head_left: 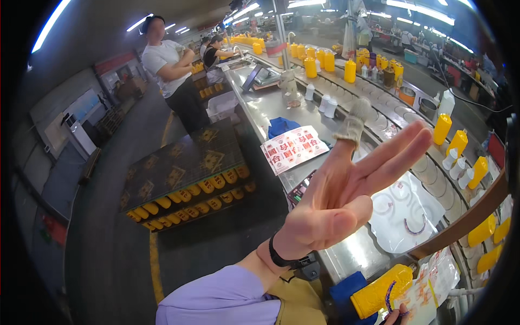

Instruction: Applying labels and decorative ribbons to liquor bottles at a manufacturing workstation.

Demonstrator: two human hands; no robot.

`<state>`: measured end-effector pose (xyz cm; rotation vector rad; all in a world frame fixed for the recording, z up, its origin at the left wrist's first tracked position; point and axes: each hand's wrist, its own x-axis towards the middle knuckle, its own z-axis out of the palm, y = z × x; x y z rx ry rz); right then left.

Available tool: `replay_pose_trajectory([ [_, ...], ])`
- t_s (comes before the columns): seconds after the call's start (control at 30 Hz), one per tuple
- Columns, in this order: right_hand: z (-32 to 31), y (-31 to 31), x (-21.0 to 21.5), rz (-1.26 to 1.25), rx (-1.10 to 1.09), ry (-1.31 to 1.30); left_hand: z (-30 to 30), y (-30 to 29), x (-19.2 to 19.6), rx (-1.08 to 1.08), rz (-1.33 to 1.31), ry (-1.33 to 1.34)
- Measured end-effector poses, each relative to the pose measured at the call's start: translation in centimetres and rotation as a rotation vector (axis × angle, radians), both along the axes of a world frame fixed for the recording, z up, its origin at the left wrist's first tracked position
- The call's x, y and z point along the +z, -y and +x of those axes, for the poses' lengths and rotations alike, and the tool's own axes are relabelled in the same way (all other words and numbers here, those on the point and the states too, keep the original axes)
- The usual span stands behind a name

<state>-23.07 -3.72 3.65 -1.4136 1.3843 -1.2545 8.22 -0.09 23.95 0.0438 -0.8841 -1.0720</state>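
My left hand (336, 197) is raised over the metal workbench, with two fingers stretched to the right and the others curled toward the palm. A knitted cover (353, 122) sits on its upright thumb; nothing is held in the palm. At the lower edge, only the fingertips of my right hand (400, 314) show, closed at the end of a purple curved cord (389, 297). The cord lies against a yellow bottle (374, 292) resting on its side. On a clear plastic sheet (387, 227) lies a second purple cord (416, 225).
A red-and-white printed sheet (295, 149) and a blue cloth (284, 127) lie on the bench. Beyond runs a conveyor (374, 105) with yellow and white bottles. To the left stand stacked trays of yellow bottles (189, 189); a person (170, 65) stands behind them with arms folded.
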Motion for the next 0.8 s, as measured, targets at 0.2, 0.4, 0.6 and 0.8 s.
replay_pose_trajectory([
  [0.2, 0.5, -0.3, 1.0, 0.033, 0.01, -0.076, 0.0, -1.9, 0.7, 0.426, -0.19, 0.129],
  [0.4, 0.2, -0.3, 0.6, 0.059, 0.028, -0.073, -0.4, -3.6, -0.5, 1.099, -0.436, 0.325],
  [0.6, -0.3, -0.3, 0.5, 0.043, 0.02, -0.124, -1.0, -3.2, -3.5, 1.419, -0.495, 0.455],
  [0.8, -0.3, -0.3, 0.6, 0.05, 0.023, -0.109, -0.1, -2.0, -4.1, 1.607, -0.599, 0.322],
])
